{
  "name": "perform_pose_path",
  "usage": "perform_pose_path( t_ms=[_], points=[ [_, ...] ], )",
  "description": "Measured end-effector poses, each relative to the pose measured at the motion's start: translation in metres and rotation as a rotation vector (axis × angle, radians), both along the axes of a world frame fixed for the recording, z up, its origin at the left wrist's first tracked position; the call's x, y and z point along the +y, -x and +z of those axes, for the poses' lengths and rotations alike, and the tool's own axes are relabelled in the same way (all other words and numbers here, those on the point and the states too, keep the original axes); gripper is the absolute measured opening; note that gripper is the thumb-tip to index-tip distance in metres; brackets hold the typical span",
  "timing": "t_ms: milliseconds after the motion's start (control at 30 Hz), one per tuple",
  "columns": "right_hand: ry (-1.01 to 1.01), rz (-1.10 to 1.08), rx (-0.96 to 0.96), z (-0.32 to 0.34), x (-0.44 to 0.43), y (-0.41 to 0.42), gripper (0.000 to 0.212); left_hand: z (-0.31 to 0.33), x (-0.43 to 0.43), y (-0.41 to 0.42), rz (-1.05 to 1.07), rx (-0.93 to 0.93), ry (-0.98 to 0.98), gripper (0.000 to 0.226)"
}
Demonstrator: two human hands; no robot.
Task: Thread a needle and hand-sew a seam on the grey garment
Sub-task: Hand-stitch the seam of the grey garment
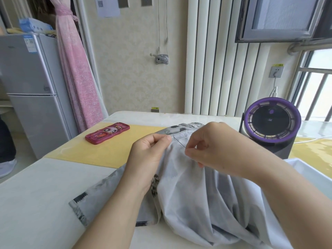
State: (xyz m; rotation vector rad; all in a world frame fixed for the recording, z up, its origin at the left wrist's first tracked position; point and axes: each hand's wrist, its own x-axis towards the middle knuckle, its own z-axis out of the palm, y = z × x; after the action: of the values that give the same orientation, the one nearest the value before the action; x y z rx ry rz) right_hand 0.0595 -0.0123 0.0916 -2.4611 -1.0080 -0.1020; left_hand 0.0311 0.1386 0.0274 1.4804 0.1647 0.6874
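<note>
Mid-seam at the desk [36, 203]: my left hand [149, 155] pinches a raised fold of the grey garment [197, 194] between thumb and curled fingers. Just beside it, my right hand [212, 146] nips the end of a dark thread [179, 142] between thumb and forefinger. The thread runs taut from the cloth near my left fingertips across to that pinch. The needle itself is too fine to make out, though I judge it sits in the same pinch.

The garment lies heaped from the middle of the desk toward the near edge, under both wrists, with its far end reaching onto the yellow mat [89, 153]. One patterned corner trails toward the near left.

The cloth looks thin, light and limp, and it folds into soft drapes. I expect it to slide and bunch rather than hold a line, so it wants gripping close beside the stitch, with the edge kept tight between both hands. The thread is likely to snag or tangle if pulled hard.

A phone in a red case [107, 133] lies at the mat's far left. A purple-rimmed fan [272, 121] stands at the far right corner, and a white tray [305, 169] sits at the right edge.
</note>
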Motion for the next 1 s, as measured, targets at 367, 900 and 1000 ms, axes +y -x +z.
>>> perform_pose_path(
  t_ms=[367, 900, 1000],
  points=[
    [0.026, -0.001, 0.027, 0.0017, -0.0013, 0.0019, 0.019, 0.0000, -0.0001, -0.0007, 0.009, 0.005, 0.011, 0.016],
    [0.008, -0.020, 0.108, 0.0002, -0.0022, -0.0005, 0.023, -0.0003, -0.0033, 0.0024, -0.006, -0.041, -0.148, 0.013],
    [0.005, -0.032, 0.116, -0.0008, -0.0021, -0.0034, 0.024, -0.0016, -0.0057, 0.0033, 0.083, -0.118, -0.382, 0.015]
  ],
)
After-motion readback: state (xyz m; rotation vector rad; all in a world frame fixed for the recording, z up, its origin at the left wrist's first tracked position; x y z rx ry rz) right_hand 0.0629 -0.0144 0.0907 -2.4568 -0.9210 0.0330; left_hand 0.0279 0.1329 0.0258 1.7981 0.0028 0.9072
